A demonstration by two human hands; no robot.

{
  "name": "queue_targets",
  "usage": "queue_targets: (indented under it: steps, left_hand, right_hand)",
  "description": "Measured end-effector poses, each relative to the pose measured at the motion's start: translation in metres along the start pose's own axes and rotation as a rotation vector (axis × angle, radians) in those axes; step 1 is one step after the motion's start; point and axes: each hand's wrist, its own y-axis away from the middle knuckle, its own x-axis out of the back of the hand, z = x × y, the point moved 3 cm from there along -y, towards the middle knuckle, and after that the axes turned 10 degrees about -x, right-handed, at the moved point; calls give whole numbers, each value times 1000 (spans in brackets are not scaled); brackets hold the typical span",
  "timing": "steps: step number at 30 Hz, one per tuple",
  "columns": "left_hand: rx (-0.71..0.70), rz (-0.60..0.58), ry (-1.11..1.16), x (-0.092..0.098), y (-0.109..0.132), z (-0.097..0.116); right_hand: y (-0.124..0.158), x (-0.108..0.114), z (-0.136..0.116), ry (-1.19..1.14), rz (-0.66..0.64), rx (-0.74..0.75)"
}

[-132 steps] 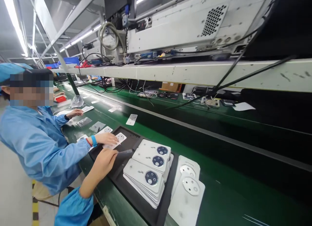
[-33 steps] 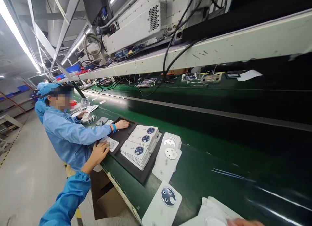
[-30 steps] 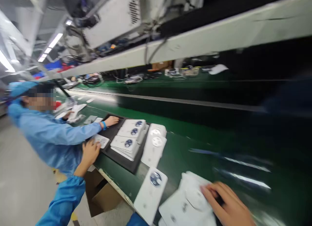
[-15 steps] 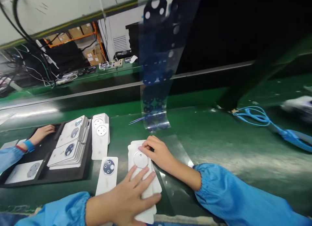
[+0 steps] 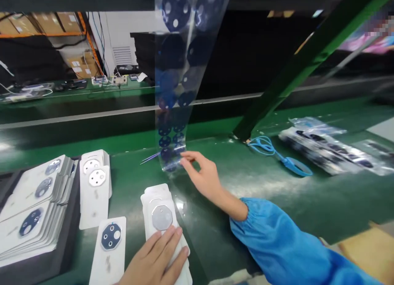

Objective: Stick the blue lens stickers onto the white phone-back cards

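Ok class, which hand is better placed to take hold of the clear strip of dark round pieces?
Probably the right hand: its fingertips are at the lower end of the clear strip, while the left hand lies on the stack of white cards, further from the strip.

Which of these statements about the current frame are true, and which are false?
1. The left hand rests on a stack of white cards. True.
2. The right hand grips a pair of scissors. False: its fingertips are at the lower end of a clear film strip carrying dark blue round pieces.
3. A separate white card with a dark round piece lies left of the stack. True.
4. The black tray lies right of the right hand. False: it is at the left edge of the view, holding stacked cards.
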Motion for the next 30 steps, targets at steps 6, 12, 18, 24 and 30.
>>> queue_targets:
  steps: [6,12,18,24,30]
  left_hand:
    - [30,20,-9,-3,-1,0]
    - [40,50,-60,-8,-2,1]
    - [120,143,-1,-19,2,7]
    - [76,1,98,5,-5,0]
    - [139,-18,207,14,-8,1]
  right_hand:
    - [-32,-20,33,263,-331,172]
    - [0,-29,34,513,-446,204]
    - [84,20,28,706,-481,190]
    - [172,62,3,781,-575,128]
    - [235,78,-3,780,-477,48]
